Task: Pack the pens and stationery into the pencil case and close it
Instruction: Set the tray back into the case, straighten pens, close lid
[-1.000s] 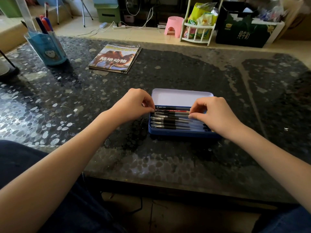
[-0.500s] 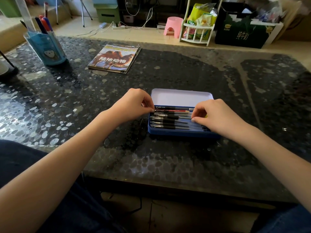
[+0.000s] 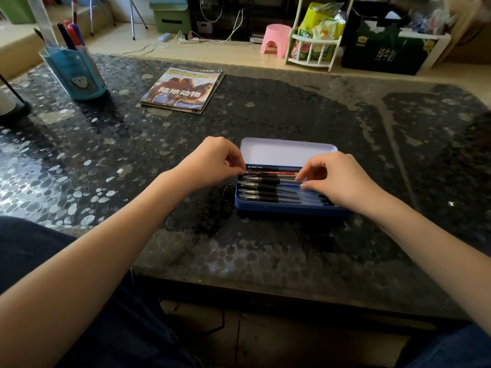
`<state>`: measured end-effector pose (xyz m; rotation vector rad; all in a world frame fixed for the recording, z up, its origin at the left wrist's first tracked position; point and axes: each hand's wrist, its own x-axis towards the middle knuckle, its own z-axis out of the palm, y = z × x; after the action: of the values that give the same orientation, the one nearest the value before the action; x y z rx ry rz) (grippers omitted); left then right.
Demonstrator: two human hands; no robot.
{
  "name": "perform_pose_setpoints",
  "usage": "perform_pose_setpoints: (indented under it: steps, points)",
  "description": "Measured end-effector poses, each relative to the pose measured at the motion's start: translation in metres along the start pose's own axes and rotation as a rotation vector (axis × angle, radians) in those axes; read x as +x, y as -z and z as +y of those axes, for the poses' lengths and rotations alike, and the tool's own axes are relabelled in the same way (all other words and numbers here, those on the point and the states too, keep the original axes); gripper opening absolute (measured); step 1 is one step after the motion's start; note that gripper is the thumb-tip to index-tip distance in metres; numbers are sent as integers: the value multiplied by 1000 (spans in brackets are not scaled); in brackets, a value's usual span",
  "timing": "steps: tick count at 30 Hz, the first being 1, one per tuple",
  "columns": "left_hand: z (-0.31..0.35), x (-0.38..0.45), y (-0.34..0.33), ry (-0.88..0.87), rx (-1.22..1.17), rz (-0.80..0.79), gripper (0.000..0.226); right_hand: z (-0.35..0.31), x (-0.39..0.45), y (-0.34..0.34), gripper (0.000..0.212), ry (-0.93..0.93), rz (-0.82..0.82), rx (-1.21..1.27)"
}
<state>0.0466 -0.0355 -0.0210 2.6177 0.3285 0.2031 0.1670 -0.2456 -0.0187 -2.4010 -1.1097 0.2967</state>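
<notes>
The table (image 3: 265,261) has a glossy dark top with a pebbled pattern. The case (image 3: 289,209) looks like painted blue metal, pale and smooth inside the lid. The magazine (image 3: 183,88) has a shiny paper cover, and the holder (image 3: 77,73) is smooth blue plastic.

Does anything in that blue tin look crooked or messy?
Nothing stands out. The pens lie side by side, lengthwise in the open pencil case, with a red pencil at the back. The left hand and right hand pinch at the pens' ends.

A dark pebble-patterned table (image 3: 265,261) fronts a tan floor (image 3: 233,49) with a pink stool (image 3: 276,39).
</notes>
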Motion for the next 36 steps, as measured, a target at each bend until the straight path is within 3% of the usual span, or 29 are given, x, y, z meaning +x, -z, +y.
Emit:
perform_pose_setpoints:
  steps: [14, 21, 28, 36]
  points:
    - [2, -3, 1, 14, -178, -42, 15, 0, 4, -6, 12, -64, -6, 80]
    - [4, -3, -2, -29, -125, -24, 10, 0, -2, -1, 11, -41, 1, 72]
    - [4, -1, -3, -53, -86, -15, 8, -5, -18, 2, 5, 106, 48, -156]
    - [5, -2, -2, -75, -70, -10, 9, -7, -19, -1, 13, 99, 122, -348]
